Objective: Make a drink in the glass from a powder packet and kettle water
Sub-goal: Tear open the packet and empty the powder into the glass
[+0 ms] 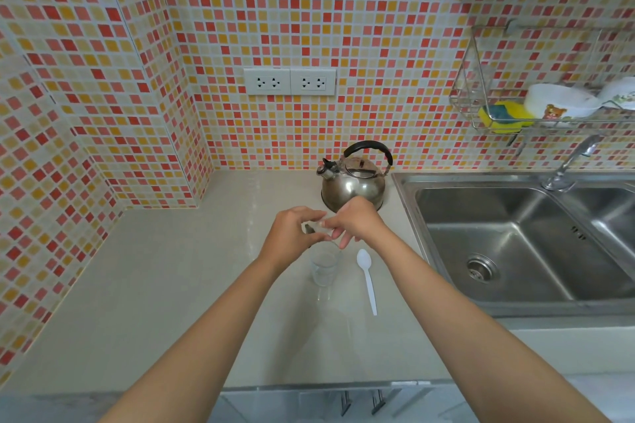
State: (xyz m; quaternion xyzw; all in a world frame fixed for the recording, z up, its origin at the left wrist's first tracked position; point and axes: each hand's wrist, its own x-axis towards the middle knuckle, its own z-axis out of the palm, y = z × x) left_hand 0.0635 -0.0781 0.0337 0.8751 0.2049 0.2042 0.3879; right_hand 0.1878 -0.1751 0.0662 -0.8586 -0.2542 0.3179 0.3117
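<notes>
While both hands, left [292, 230] and right [357, 223], pinch the packet [318, 227] just above the glass [324, 266], apparently tearing it, the glass looks empty; powder, water from the kettle [354, 182] behind and spoon [367, 278] stirring remain.

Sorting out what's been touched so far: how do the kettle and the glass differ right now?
The kettle is shiny opaque metal with a black handle; the glass is clear and looks empty, though that is hard to tell. The kettle stands at the back by the tiled wall, untouched; the glass sits nearer, just below the left hand and right hand that hold the packet. The kettle is clearly bigger. Both stand upright on the counter.
</notes>
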